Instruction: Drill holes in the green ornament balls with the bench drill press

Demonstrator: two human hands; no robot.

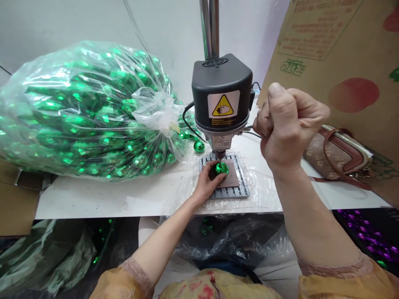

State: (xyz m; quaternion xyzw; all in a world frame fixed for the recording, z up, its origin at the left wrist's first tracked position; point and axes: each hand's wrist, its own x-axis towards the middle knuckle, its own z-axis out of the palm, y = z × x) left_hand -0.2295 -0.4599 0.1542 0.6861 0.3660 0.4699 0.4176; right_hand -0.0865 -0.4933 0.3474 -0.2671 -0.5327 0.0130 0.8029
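The faceted green ball (222, 168) has a glossy, mirror-like finish. The drill housing (220, 77) looks like satin black plastic, its column (210, 29) polished metal. Toward the worktop's (102, 201) left end, the clear plastic bag (84, 112) shines, crinkled; the carton (327, 50) is matt cardboard.

A yellow triangular warning sign showing a hand (222, 107) sits on a white rectangular label (223, 99) on the black plastic motor housing (220, 83). Beneath it yellow print reads "Attention:", with smaller lines too fine to read. The silvery rectangular plate (221, 142) below and the brown cardboard box (288, 37) bear print, red and green on the box, that cannot be made out.
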